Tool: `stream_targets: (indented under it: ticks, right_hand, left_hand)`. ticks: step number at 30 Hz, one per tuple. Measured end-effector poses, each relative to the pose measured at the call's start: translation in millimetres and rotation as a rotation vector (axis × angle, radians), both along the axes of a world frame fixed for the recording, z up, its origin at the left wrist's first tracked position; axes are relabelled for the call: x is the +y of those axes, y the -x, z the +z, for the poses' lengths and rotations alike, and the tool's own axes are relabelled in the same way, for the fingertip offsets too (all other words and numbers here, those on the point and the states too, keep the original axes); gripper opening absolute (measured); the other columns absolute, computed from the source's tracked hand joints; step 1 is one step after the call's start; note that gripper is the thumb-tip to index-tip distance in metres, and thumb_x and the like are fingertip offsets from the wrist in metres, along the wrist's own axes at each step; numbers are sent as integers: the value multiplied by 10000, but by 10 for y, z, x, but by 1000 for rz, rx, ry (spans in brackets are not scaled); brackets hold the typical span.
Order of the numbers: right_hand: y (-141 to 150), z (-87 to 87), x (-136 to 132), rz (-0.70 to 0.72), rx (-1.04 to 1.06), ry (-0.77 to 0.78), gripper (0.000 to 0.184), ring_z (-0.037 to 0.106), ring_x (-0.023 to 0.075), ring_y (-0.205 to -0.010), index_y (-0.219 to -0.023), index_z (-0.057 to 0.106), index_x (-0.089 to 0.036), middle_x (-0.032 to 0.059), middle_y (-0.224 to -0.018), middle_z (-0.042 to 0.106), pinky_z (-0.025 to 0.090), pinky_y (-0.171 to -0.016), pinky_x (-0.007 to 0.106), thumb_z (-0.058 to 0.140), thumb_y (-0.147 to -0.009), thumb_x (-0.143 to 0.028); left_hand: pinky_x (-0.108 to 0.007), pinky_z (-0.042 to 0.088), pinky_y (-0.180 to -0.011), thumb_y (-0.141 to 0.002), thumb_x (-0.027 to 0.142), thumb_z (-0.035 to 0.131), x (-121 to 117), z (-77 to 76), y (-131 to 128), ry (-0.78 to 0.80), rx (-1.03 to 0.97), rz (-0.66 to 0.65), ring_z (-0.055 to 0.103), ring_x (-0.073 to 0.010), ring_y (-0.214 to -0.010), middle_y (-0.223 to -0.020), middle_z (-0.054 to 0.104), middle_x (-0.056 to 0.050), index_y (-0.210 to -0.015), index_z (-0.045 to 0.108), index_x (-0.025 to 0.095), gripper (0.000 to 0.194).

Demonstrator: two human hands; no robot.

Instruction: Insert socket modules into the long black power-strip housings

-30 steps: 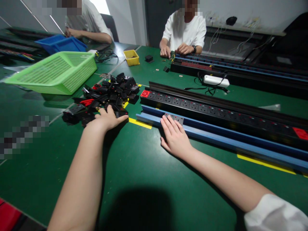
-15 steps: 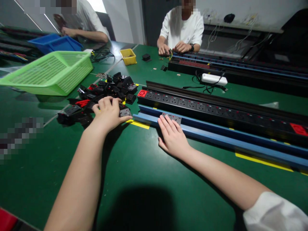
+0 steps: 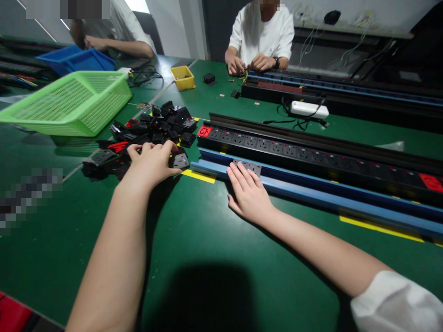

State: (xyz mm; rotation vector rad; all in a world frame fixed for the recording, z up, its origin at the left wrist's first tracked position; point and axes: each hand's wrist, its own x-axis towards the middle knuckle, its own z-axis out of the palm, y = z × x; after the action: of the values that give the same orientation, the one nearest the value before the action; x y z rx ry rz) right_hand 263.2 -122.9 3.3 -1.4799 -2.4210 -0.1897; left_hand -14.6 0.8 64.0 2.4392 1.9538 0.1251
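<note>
My left hand (image 3: 150,164) is at the near edge of a pile of black socket modules (image 3: 169,120). Its thumb and fingers curve around one grey-black socket module (image 3: 180,161), whose face shows beside the fingertips. My right hand (image 3: 251,191) lies flat with fingers stretched out over another socket module (image 3: 254,168) seated in a blue metal channel (image 3: 294,188). That module is partly hidden under the fingers. Behind the channel lies a long black socket strip (image 3: 277,146) with a red socket at each end.
A green basket (image 3: 104,108) stands at the left, with a blue bin (image 3: 74,60) behind. A small yellow box (image 3: 182,78) and a white power strip (image 3: 309,109) with cable lie farther back. Two people sit across the table; one person's hands (image 3: 249,63) work at another strip.
My left hand first reaches over the pile with fingers spread, then draws back slightly and curls around a socket module, which has turned face up. The right hand stays on the channel.
</note>
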Motion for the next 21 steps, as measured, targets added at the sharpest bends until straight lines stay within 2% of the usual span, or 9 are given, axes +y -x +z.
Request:
stream_targets:
  ticks: [7,14,19,21]
  right_hand:
    - [-3,7,-11,3,6,6,768,203,295,-1551,-1594,261,-43,151,-1664,262,182,-1242,437,524,-933,-334]
    - [-13,-1,-6,5,10,7,803,191,294,-1554,-1608,216,-49,156,-1666,255,185,-1243,439,530,-926,-336]
    - [-4,1,-10,4,3,8,771,197,293,-1553,-1597,250,-42,156,-1668,250,177,-1244,432,514,-936,-339]
    - [-1,3,-11,3,0,8,760,200,296,-1552,-1591,262,-35,157,-1668,249,174,-1243,429,508,-940,-341]
  left_hand:
    - [-674,297,-1029,-665,419,778,-19,-24,-83,-38,38,-27,537,-462,-1165,-1094,707,-166,-1139,591,228,544]
    - [-680,251,-1068,-648,437,787,-15,10,-103,-102,-76,-88,567,-437,-1134,-990,721,-101,-973,694,284,371]
    - [-668,294,-1065,-703,460,748,-39,78,-141,-158,-166,-86,590,-388,-1097,-986,660,-100,-1039,723,247,399]
    - [-630,343,-1064,-720,451,733,-54,107,-190,-170,-212,-67,586,-373,-1112,-1027,635,-102,-1064,708,240,405]
